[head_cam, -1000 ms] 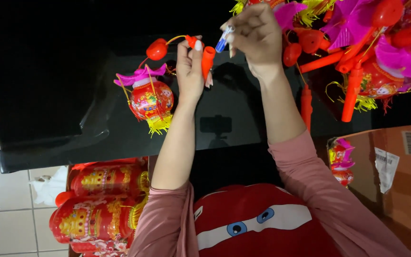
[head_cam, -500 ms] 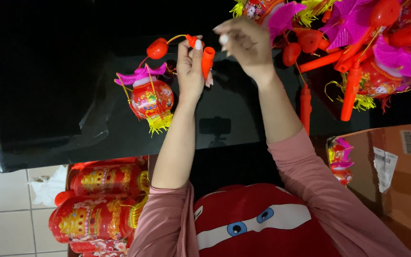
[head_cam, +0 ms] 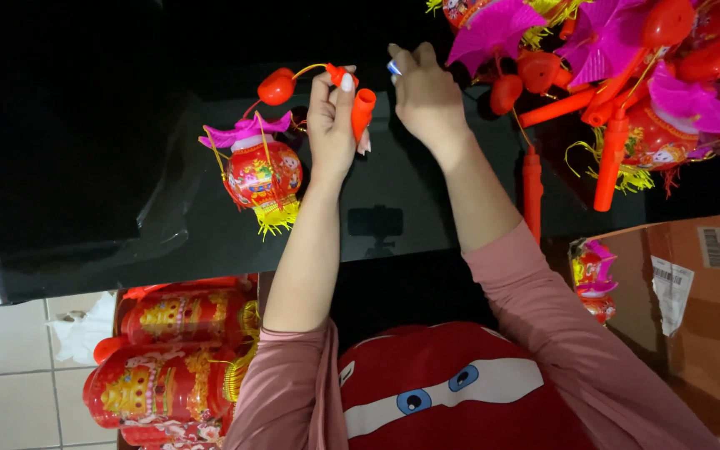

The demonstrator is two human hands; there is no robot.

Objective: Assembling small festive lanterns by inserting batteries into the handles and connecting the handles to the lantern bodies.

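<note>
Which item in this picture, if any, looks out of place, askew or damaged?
Nothing looks damaged or spilled. The small lantern lies tipped on its side on the black table, its cord leading up to the orange handle in the left hand.

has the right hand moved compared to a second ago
Yes. The right hand has dropped slightly toward the black table, closer to the left hand.

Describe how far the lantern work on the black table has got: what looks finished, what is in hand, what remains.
Looks done: a pile of lanterns with orange handles lies at the table's far right. In hand: the left hand grips an orange handle wired to a small red lantern; the right hand pinches a small blue-and-white piece. Left: packed lanterns sit below the table.
</note>
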